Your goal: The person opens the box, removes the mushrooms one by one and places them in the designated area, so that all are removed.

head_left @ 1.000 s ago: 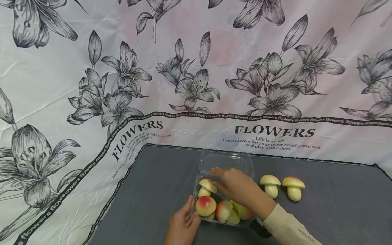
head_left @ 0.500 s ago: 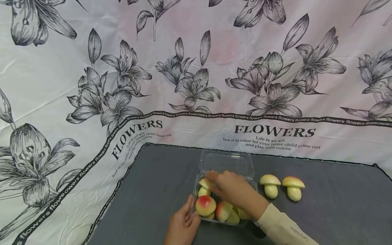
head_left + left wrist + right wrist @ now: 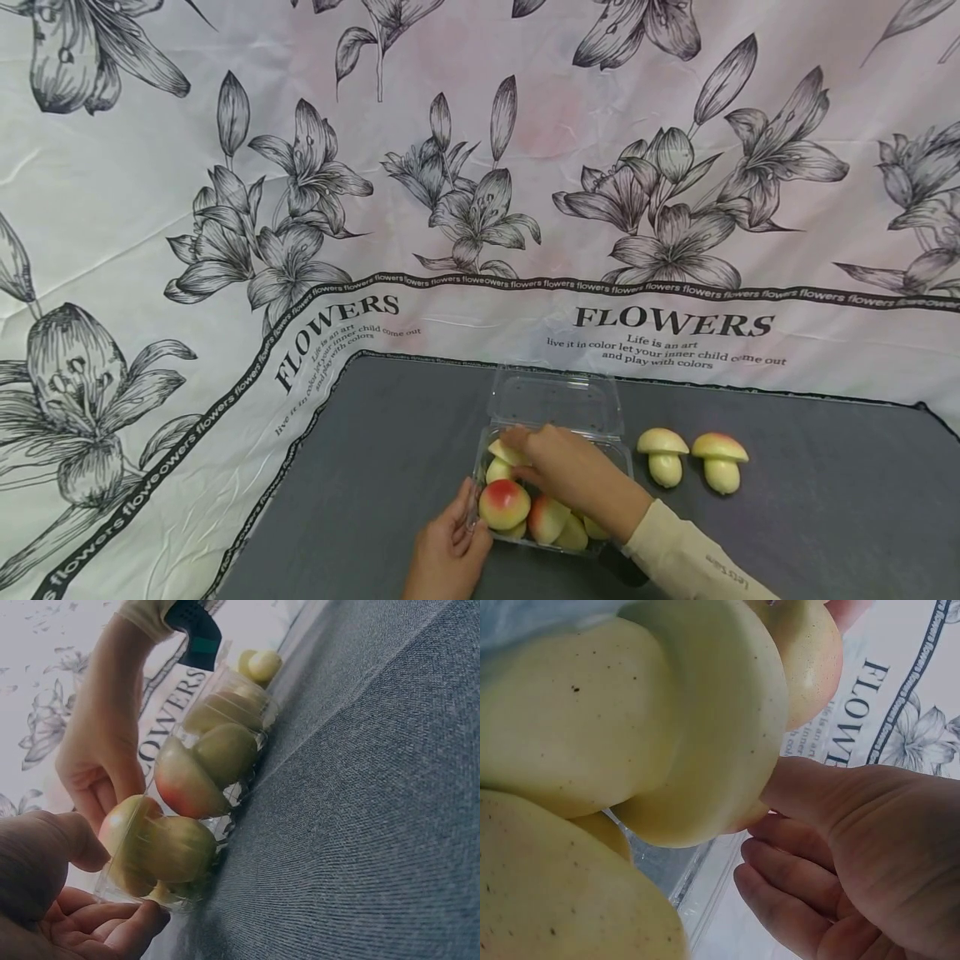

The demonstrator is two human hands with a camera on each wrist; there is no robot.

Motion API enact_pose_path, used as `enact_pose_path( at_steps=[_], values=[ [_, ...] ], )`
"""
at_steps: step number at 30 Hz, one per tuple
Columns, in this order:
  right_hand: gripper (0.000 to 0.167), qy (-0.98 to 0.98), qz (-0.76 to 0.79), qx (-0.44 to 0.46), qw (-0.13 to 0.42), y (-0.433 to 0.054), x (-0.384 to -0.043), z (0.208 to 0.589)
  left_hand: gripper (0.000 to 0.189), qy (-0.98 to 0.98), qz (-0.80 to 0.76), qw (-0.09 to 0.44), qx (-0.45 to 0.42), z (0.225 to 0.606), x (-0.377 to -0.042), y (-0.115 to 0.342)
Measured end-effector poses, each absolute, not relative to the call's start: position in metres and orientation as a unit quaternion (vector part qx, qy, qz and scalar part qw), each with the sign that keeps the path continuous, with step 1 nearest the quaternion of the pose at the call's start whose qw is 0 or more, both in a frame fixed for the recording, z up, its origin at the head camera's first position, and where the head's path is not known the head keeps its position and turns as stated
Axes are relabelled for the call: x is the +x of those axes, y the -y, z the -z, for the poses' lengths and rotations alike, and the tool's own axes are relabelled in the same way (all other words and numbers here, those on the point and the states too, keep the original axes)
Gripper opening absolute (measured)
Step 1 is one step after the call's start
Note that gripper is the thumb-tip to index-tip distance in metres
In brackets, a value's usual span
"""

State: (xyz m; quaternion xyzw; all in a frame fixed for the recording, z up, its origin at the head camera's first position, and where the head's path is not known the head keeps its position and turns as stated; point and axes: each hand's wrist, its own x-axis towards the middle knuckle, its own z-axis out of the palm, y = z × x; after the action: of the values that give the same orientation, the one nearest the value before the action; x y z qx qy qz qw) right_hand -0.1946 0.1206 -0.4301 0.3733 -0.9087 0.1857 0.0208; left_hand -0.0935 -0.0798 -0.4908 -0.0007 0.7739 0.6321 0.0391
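Note:
A clear plastic clamshell box [image 3: 552, 547] stands on the grey table, its lid [image 3: 551, 400] folded back. Several toy mushrooms with yellow and red caps fill its front and left side. My left hand [image 3: 448, 546] grips the box's left front corner, thumb and fingers on either side of the wall. Inside the box, my right hand [image 3: 570, 471] has thumb and fingers about the cap of the back-left mushroom [image 3: 501, 468]; its fingertips are partly hidden. A red-topped mushroom [image 3: 503, 503] sits in front of that one. Beside it, another mushroom [image 3: 187, 776] lies tilted.
Two more toy mushrooms, one pale [image 3: 663, 457] and one red-edged [image 3: 720, 461], lie on the table right of the box. A white flower-printed cloth [image 3: 480, 321] hangs behind and to the left of the grey table [image 3: 360, 500].
From above the box, my right hand has moved slightly left and down onto the back-left mushroom, its fingers closing about the cap. My left hand stays at the box corner.

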Motion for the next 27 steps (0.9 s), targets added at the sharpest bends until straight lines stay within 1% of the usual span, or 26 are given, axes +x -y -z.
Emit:
enact_pose_path(
  at_steps=[5, 9, 17, 22, 27],
  values=[
    [0.033, 0.906, -0.187, 0.379, 0.037, -0.1208, -0.1945, 0.4319, 0.066, -0.779, -0.627, 0.025, 0.007, 0.4912, -0.0936, 0.0796],
    [0.032, 0.904, -0.195, 0.379, 0.032, -0.1211, -0.1944, 0.4329, 0.065, -0.78, -0.625, 0.017, 0.011, 0.4914, -0.0932, 0.0793],
    [0.031, 0.909, -0.194, 0.367, 0.031, -0.1208, -0.1933, 0.4349, 0.065, -0.779, -0.627, 0.018, 0.01, 0.4916, -0.093, 0.0791],
    [0.036, 0.913, -0.195, 0.356, 0.031, -0.1224, -0.1921, 0.4331, 0.066, -0.771, -0.637, 0.02, 0.012, 0.4934, -0.0936, 0.0796],
    [0.04, 0.917, -0.203, 0.343, 0.028, -0.126, -0.1902, 0.428, 0.066, -0.77, -0.638, 0.008, 0.024, 0.4951, -0.0928, 0.0797]
  ],
)
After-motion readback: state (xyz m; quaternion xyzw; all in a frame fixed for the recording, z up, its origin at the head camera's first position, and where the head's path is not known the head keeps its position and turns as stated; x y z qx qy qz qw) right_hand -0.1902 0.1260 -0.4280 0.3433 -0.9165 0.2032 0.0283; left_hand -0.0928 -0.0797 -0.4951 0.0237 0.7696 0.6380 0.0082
